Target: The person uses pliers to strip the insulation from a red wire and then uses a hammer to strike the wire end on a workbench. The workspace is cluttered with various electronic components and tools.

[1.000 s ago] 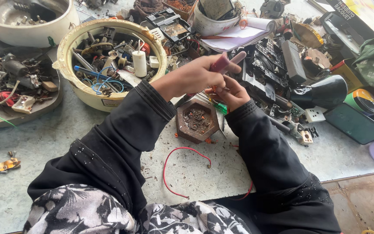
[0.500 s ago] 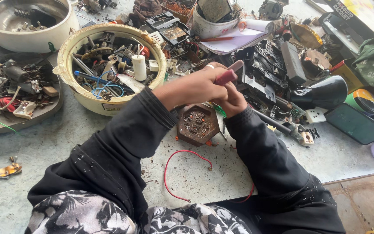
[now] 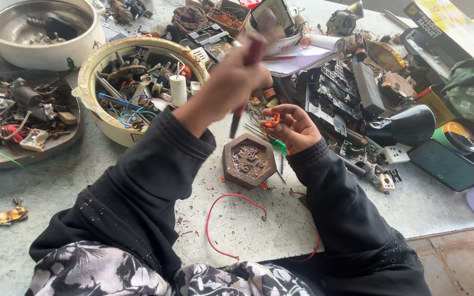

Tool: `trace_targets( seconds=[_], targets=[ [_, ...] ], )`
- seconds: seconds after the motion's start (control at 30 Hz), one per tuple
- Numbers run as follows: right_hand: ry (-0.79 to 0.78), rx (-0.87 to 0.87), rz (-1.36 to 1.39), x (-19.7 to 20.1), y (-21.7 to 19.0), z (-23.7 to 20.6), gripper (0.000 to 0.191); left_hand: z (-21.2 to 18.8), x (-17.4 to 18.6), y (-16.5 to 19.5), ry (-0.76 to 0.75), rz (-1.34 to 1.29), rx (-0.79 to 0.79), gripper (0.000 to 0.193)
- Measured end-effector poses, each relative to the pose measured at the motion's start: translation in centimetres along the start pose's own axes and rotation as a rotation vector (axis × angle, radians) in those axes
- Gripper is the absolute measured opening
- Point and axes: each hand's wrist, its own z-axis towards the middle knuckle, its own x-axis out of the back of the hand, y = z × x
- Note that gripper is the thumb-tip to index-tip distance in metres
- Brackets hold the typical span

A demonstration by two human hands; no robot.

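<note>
A grey worktable crowded with scrap electronics is seen from above. Just behind the hexagonal brown block, a small orange plastic part is pinched in the right hand. Above that block, a red-handled screwdriver is grasped by the raised, blurred left hand. If the tool is brought down carelessly, the fingers might be struck or the part dropped. Far right of the block lies a yellow and black box; nearer, a round green and yellow tin.

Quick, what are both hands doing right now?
Left hand: closed around a red-handled tool, raised and blurred.
Right hand: fingers curled, pinching a small orange piece.
</note>
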Motion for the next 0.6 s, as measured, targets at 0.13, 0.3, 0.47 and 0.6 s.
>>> trace_targets(
  seconds=[0.13,0.3,0.47,0.6],
  targets=[
    [-0.024,0.032,-0.05,0.2,0.2,-0.1,0.033,-0.6,1.5,2.2,0.094,-0.388,-0.143,0.02],
    [-0.079,0.18,-0.093,1.0,1.0,-0.1,0.036,-1.2,1.6,3.4,0.158,-0.639,-0.245,0.017],
    [-0.122,0.257,-0.138,1.1,1.4,0.0,0.034,-1.6,1.5,4.1,0.122,-0.578,-0.317,0.012],
    [-0.1,0.206,-0.129,1.2,1.6,-0.2,0.036,-2.0,1.0,4.5,0.071,-0.595,-0.36,0.041]
  ],
)
